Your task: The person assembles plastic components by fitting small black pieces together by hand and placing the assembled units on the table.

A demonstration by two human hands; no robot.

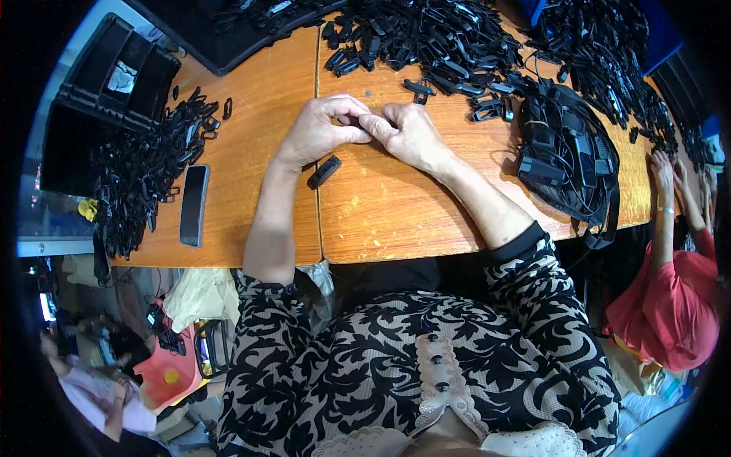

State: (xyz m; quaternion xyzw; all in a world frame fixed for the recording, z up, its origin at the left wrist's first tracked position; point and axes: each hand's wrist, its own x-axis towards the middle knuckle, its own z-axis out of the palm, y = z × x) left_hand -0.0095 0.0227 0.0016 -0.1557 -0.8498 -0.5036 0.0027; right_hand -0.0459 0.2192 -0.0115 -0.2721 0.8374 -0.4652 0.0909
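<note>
Your hands, left [316, 131] and right [407, 133], pinch one small clip [355, 120] together, one part [324, 171] waits beside, big pile [426, 38] is left.

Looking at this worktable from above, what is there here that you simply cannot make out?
- Small black part pinched between left hand and right hand: head view, fingers cover most of it, shape unclear.
- Big black pile: pieces too small and tangled to tell apart.
- Co-worker at right: cut off by the fisheye rim.
- Black bin: contents dark, unreadable.
</note>
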